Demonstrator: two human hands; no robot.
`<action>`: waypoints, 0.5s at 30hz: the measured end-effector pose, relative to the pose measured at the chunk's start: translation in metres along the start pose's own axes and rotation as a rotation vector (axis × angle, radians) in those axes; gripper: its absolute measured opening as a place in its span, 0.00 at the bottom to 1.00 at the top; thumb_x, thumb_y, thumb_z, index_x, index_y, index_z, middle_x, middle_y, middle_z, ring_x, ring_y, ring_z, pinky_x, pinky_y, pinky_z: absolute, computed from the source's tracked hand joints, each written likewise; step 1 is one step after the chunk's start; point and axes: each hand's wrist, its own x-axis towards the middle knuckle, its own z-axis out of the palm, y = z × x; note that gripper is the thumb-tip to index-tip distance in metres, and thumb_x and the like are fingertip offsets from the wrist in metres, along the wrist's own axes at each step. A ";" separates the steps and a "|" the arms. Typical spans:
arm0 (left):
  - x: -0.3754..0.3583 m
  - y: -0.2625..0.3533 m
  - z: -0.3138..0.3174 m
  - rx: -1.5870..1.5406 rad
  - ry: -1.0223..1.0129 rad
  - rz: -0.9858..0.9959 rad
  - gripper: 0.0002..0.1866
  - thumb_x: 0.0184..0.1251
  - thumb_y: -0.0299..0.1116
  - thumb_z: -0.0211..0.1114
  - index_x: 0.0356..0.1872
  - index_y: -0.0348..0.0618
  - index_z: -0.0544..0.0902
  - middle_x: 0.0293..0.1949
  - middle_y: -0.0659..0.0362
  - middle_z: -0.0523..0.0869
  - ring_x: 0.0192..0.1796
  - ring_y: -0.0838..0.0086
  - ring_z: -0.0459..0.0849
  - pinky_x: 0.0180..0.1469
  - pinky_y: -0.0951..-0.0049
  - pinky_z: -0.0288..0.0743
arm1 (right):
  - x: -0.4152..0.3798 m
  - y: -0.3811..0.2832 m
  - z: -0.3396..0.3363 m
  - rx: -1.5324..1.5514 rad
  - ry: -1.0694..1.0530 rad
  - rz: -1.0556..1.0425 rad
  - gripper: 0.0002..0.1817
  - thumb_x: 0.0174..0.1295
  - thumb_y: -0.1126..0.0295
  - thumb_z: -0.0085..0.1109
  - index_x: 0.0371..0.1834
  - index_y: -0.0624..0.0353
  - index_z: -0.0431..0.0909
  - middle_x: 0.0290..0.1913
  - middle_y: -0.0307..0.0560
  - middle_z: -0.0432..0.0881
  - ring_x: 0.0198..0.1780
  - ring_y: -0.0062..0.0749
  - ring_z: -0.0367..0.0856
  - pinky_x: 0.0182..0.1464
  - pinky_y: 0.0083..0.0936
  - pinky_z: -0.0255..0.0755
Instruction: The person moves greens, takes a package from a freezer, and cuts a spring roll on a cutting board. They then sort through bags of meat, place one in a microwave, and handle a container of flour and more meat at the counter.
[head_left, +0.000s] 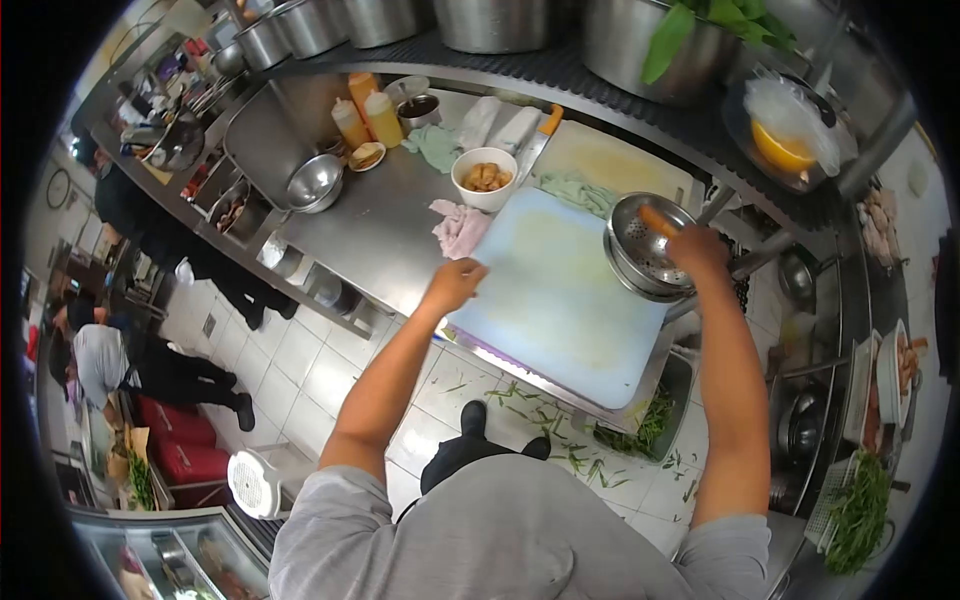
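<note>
My right hand [697, 252] reaches into a steel colander [632, 236] at the right end of the cutting board, its fingers wrapped round one end of an orange carrot [657, 221]. The colander sits in or on another steel bowl. My left hand [455, 286] hovers by the left edge of the pale blue cutting board [560, 290], its fingers curled, and whether it holds anything is too small to tell. Just beyond it lies a pink cloth [460, 228], and a white bowl of brown food pieces [484, 179] stands behind that.
A knife with an orange handle [550, 120] lies behind the board. Squeeze bottles [382, 118] and a steel bowl [315, 184] stand on the left counter. Pots [490, 25] line the shelf above. Green scraps [520, 405] litter the floor. Two other people are at the left.
</note>
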 end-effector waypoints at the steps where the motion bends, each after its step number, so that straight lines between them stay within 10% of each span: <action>1: -0.001 -0.017 -0.014 0.054 0.043 0.023 0.17 0.62 0.43 0.62 0.39 0.37 0.83 0.34 0.51 0.86 0.28 0.68 0.85 0.37 0.69 0.77 | -0.010 -0.001 -0.011 0.112 0.090 0.083 0.18 0.54 0.58 0.58 0.43 0.56 0.80 0.43 0.49 0.83 0.46 0.42 0.81 0.47 0.38 0.74; 8: 0.033 -0.036 -0.042 0.377 0.196 0.193 0.15 0.60 0.41 0.60 0.39 0.39 0.84 0.39 0.48 0.85 0.44 0.53 0.82 0.48 0.62 0.74 | -0.059 -0.064 0.035 0.396 0.254 -0.459 0.11 0.49 0.62 0.61 0.34 0.54 0.78 0.38 0.48 0.79 0.44 0.45 0.76 0.46 0.43 0.71; 15: 0.060 -0.047 -0.065 0.270 0.180 0.141 0.16 0.62 0.41 0.60 0.45 0.41 0.82 0.48 0.49 0.81 0.52 0.55 0.78 0.54 0.64 0.71 | -0.066 -0.132 0.151 0.129 0.105 -0.411 0.18 0.50 0.58 0.62 0.44 0.52 0.78 0.47 0.46 0.74 0.53 0.42 0.71 0.55 0.43 0.64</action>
